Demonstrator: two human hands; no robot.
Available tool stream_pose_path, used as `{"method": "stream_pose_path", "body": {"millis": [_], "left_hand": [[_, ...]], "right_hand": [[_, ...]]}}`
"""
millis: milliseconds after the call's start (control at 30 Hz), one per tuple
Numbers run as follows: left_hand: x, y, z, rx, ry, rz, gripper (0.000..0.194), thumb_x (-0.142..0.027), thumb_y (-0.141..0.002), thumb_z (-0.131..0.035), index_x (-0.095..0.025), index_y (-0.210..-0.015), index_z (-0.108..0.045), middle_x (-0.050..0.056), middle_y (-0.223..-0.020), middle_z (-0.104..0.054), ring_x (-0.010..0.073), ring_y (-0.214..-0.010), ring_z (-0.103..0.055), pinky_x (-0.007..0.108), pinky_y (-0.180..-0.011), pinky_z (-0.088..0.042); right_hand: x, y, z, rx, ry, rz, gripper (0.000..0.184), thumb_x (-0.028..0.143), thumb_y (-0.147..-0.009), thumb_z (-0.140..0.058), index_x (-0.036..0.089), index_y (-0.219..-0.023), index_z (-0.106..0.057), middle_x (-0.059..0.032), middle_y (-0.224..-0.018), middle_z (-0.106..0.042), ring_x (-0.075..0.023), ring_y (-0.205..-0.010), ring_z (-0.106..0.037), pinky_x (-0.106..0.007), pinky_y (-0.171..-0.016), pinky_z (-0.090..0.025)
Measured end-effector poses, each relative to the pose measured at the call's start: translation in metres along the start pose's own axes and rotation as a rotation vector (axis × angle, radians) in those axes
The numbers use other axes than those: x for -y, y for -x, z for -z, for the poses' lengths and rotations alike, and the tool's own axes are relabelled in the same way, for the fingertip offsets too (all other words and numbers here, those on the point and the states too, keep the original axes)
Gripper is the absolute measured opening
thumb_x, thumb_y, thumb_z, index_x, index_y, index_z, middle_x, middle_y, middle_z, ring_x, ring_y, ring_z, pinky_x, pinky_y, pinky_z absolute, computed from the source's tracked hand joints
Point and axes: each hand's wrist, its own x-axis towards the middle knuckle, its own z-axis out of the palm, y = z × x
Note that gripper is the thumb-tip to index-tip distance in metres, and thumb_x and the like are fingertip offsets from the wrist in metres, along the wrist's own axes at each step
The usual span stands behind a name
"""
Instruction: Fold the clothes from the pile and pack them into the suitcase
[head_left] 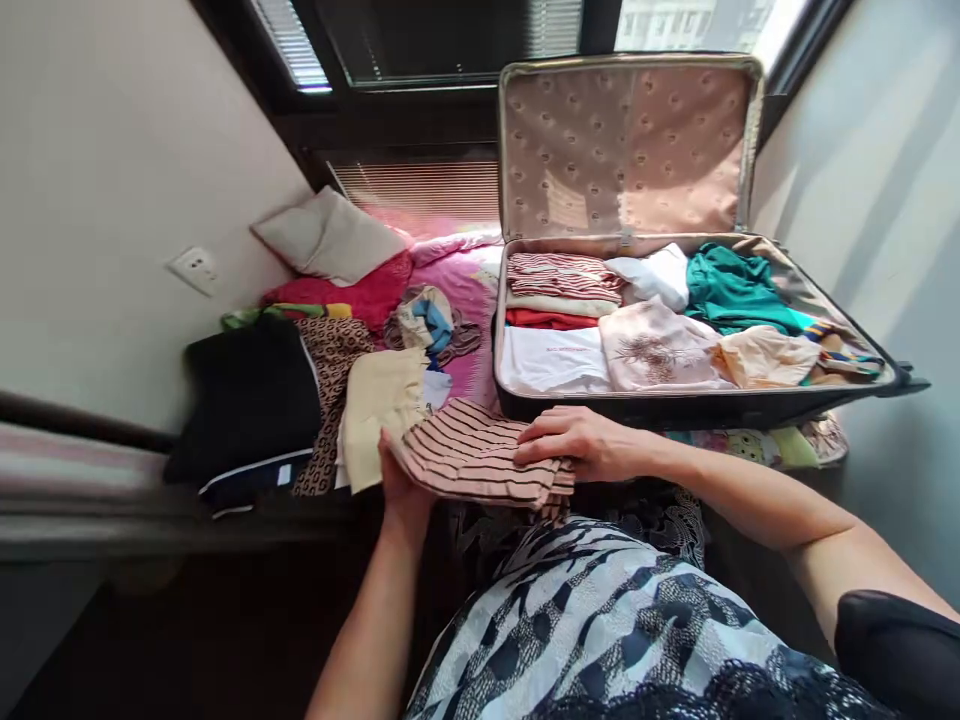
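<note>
A pink garment with dark stripes, partly folded, stretches between my two hands above my lap. My left hand grips its left edge, the fingers partly hidden beneath the cloth. At the right end my right hand is closed on the fabric, its fingers lying over the top. Just beyond stands an open suitcase with folded clothes inside: a red-and-white striped garment, a white garment, a pale pink top and a green garment. A cream cloth lies just past my left hand.
Left of the suitcase lie a black garment, a brown patterned cloth, a rolled scarf and a pale cushion on pink bedding. The raised suitcase lid leans near the window. Walls flank both sides.
</note>
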Motion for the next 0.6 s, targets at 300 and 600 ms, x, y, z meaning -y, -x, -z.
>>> {"method": "stream_pose_path", "body": {"millis": [300,600], "left_hand": [[-0.057,0.008,-0.066,0.133,-0.026,0.157,0.083,-0.029,-0.058,-0.093,-0.019,-0.138,-0.072,0.015,-0.13,-0.079,0.0388,-0.116,-0.077,0.052,-0.097,-0.066],[-0.088,-0.08,-0.125,0.175,-0.214,-0.289,0.084,-0.018,-0.069,-0.082,-0.023,-0.151,-0.061,0.008,-0.133,-0.074,0.027,-0.119,-0.073,0.041,-0.105,-0.061]], "right_hand": [[-0.011,0.085,0.093,-0.111,0.09,-0.093,0.04,0.042,-0.115,-0.048,0.026,-0.14,-0.075,-0.0133,-0.132,-0.073,-0.023,-0.122,-0.067,-0.043,-0.111,-0.051],[-0.095,0.139,0.124,-0.322,0.463,-0.391,0.039,0.05,-0.109,-0.058,0.031,-0.134,-0.081,-0.0098,-0.151,-0.068,-0.0316,-0.152,-0.048,-0.057,-0.13,-0.038]]}}
